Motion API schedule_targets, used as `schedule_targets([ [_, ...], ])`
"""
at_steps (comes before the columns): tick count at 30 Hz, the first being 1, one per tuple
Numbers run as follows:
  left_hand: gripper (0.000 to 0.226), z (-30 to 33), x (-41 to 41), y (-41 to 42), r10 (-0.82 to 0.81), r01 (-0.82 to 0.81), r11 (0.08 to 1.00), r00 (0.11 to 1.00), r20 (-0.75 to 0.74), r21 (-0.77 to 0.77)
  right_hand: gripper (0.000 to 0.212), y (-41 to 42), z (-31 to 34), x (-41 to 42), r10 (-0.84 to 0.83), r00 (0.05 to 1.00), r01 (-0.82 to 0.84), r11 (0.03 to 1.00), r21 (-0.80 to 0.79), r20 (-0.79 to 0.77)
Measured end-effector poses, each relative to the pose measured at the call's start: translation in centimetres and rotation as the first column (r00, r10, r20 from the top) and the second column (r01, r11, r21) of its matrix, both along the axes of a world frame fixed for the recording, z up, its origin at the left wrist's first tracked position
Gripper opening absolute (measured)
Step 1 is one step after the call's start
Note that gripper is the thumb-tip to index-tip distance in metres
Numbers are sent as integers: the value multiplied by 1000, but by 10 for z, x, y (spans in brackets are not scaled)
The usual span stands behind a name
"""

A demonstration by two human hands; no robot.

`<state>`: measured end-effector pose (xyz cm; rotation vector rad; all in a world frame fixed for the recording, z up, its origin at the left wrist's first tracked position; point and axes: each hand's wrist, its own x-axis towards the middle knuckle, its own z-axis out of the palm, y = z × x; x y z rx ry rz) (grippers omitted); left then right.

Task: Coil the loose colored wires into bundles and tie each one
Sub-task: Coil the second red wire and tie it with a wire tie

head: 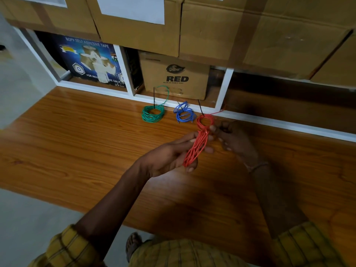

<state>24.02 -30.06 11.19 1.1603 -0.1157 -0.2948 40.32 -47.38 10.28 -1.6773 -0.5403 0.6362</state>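
Wooden table [77, 143]: wide, orange-brown, running to a white shelf frame [227, 83] at the far edge.
Cardboard boxes [221, 27]: stacked overhead; one marked "RED" [176, 78] in the shelf bay.
Left hand [169, 155]: fingers curled round the red wire bundle [198, 143], held above the table, right of centre.
Right hand [233, 137]: fingers pinched at the bundle's upper loop, by a black tie [200, 107].
Green coil [153, 113]: on the table, far centre, tied.
Blue coil [184, 112]: just right of the green.
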Motion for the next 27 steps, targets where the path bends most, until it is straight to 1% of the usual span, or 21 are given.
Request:
schedule_targets([
  [2,42,1,0,1,26,-24,994,1000,17,-107,29,0,-17,-9,-4,1000,4,999,-52,-1],
  [4,45,5,1,3,60,-49,979,997,51,-197,28,0,-36,-20,27,998,-19,992,-124,63],
  [6,46,13,4,8,126,-99,960,988,87,-262,32,-3,-55,-33,118,986,-93,977,-194,117],
  [8,47,21,8,14,187,-147,930,978,90,-336,29,-6,-70,-45,232,952,-166,938,-303,198],
  [10,45,25,15,19,266,-225,886,963,45,-405,22,-8,-78,-57,372,870,-215,877,-429,325],
  [11,44,24,19,22,313,-277,857,950,12,-435,20,-8,-80,-64,450,800,-231,841,-488,397],
  [12,44,23,23,23,358,-328,826,933,-22,-459,18,-6,-78,-71,511,741,-239,806,-541,435],
  [13,43,21,26,24,396,-371,798,917,-50,-475,19,-4,-74,-78,548,710,-243,781,-576,443],
  [15,40,16,31,25,468,-453,766,879,-87,-457,26,-1,-62,-90,585,686,-260,752,-605,432],
  [17,38,10,34,25,546,-540,758,832,-98,-365,30,-2,-48,-97,616,665,-290,734,-614,422],
  [18,36,7,35,24,583,-583,760,807,-93,-287,31,-5,-39,-98,623,658,-303,732,-610,422],
  [19,34,3,36,23,614,-617,766,785,-76,-182,32,-8,-28,-98,620,652,-310,744,-592,437],
  [20,33,-1,36,22,640,-642,766,767,-41,-46,30,-10,-17,-97,610,654,-321,759,-567,447],
  [21,33,-4,36,21,656,-654,750,754,11,104,26,-14,-6,-95,594,668,-337,779,-529,449],
  [22,33,-8,34,19,661,-654,714,748,68,249,18,-16,4,-91,569,698,-352,801,-484,435],
  [23,32,-12,32,17,649,-642,674,751,122,366,9,-20,15,-87,545,731,-373,823,-428,411],
  [24,30,-14,29,15,624,-621,639,764,168,454,7,-22,26,-82,523,767,-389,839,-380,371],
  [25,26,-16,26,14,590,-598,616,782,202,513,9,-26,35,-77,504,804,-403,852,-333,316],
  [27,19,-17,21,14,524,-542,614,824,217,574,5,-33,51,-67,476,855,-443,876,-188,204],
])
